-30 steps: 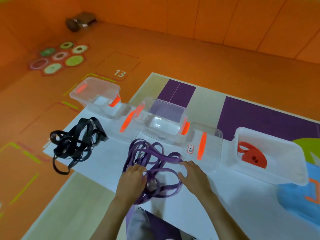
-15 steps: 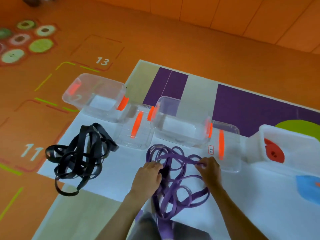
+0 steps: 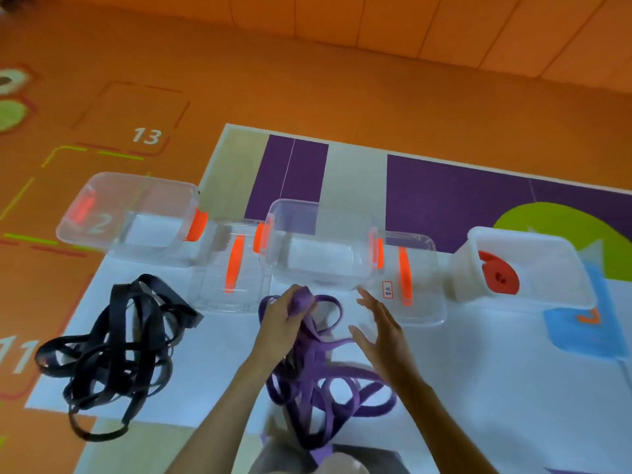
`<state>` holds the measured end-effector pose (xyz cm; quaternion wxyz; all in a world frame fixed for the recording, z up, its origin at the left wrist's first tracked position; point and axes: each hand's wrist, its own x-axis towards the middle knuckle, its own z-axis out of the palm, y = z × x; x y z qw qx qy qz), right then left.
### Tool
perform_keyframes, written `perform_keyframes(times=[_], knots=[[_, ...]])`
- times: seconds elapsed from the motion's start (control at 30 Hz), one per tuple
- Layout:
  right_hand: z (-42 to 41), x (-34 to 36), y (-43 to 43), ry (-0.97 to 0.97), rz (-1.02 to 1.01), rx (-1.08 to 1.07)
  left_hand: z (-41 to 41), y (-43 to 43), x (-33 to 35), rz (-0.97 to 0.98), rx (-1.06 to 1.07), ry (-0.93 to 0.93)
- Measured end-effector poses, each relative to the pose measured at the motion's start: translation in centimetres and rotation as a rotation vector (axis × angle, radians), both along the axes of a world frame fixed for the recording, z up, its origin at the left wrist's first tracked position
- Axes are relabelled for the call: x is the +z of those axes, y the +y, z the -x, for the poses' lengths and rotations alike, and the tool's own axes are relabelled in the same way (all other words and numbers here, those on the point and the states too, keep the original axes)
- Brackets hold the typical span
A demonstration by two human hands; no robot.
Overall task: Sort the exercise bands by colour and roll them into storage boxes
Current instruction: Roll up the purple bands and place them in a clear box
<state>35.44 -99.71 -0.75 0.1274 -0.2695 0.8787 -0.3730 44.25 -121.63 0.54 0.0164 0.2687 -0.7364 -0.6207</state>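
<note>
Purple band tangle [image 3: 328,398] at 6 o'clock on white sheet [image 3: 478,388], L hand [image 3: 280,323] gripping its bunched top end, R hand [image 3: 379,336] open, fingers spread, just beside; black band tangle [image 3: 113,354] at 8 near sheet's left edge, bare sheet btwn the tangles; clear boxes [image 3: 318,258] in row at 12; red roll [image 3: 499,278] in white box [image 3: 533,241] at 2.

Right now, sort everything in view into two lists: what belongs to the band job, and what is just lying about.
Job: purple bands, gripped by the left hand; black bands; red roll in the white box; left clear box; middle clear box; labelled lid; plain lid.

Lying about: patterned mat; floor number 13; green floor spot.
</note>
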Motion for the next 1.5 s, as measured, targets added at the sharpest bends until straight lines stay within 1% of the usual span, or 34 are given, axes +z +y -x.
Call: perform_keyframes(times=[0.03,0.07,0.1,0.17,0.2,0.23,0.3,0.37,0.4,0.5,0.57,0.63,0.73,0.8,0.9,1.0,1.07,1.13,1.23,1.27,1.33,1.4,1.43,1.5], knots=[[0.5,-1.5,0.3,-0.061,-0.114,0.005,0.0,-0.6,0.3,-0.115,0.107,0.008],[0.8,-3.1,0.4,-0.156,-0.23,0.02,0.1,-1.2,0.8,-0.177,0.187,0.009],[0.8,-4.6,0.4,-0.253,-0.326,0.041,0.1,-1.9,1.1,-0.206,0.23,0.009],[0.4,-7.1,0.5,-0.395,-0.461,0.074,-0.3,-3.0,1.4,-0.16,0.225,0.0],[0.1,-7.9,0.7,-0.412,-0.5,0.079,-0.6,-3.5,1.6,-0.113,0.201,-0.011],[-0.2,-8.7,0.9,-0.389,-0.528,0.084,-0.9,-3.9,1.6,-0.069,0.183,-0.027],[-0.6,-9.1,1.2,-0.29,-0.575,0.072,-1.1,-4.5,2.1,0.037,0.14,-0.088],[-0.8,-8.6,1.6,-0.223,-0.525,0.029,-1.1,-5.0,2.3,0.125,0.062,-0.174],[-0.8,-8.0,1.7,-0.205,-0.468,0.007,-1.1,-5.3,2.2,0.137,0.037,-0.22],[-0.7,-4.9,1.8,-0.245,-0.227,-0.112,-0.7,-5.6,1.6,0.077,0.015,-0.295],[-0.7,-2.8,1.8,-0.24,-0.118,-0.147,-0.1,-5.3,1.5,-0.011,0.014,-0.295],[-0.9,-1.0,1.7,-0.272,-0.027,-0.168,0.3,-5.0,1.7,-0.057,-0.014,-0.293],[-1.1,1.1,1.6,-0.296,0.073,-0.211,0.3,-5.3,1.8,-0.045,-0.068,-0.237],[-1.2,2.1,1.5,-0.314,0.127,-0.222,0.0,-5.9,2.5,0.018,-0.099,-0.174],[-1.4,3.2,1.1,-0.287,0.172,-0.172,-0.2,-6.9,4.1,0.067,-0.115,-0.104],[-1.5,4.1,0.3,-0.288,0.247,-0.151,-0.3,-6.9,6.5,0.044,-0.142,-0.011],[-1.5,4.9,-0.8,-0.296,0.301,-0.144,-0.5,-6.3,8.6,0.011,-0.19,0.019],[-1.5,5.6,-2.2,-0.294,0.343,-0.154,-0.8,-5.6,10.1,-0.016,-0.313,0.028],[-1.6,5.7,-4.4,-0.259,0.356,-0.173,-1.1,-4.6,10.1,0.044,-0.572,-0.008],[-1.7,5.6,-5.0,-0.245,0.352,-0.168,-1.0,-4.2,9.7,0.046,-0.59,-0.029],[-2.0,5.3,-5.7,-0.271,0.359,-0.159,-0.7,-4.0,8.8,0.135,-0.542,-0.03],[-2.4,4.6,-5.6,-0.367,0.381,-0.155,-0.4,-4.5,8.3,0.266,-0.492,-0.01],[-2.6,3.9,-5.1,-0.386,0.365,-0.136,-0.3,-5.0,8.4,0.283,-0.468,-0.002],[-3.1,1.9,-3.4,-0.389,0.22,-0.054,-0.3,-6.2,8.7,0.279,-0.39,0.034]])
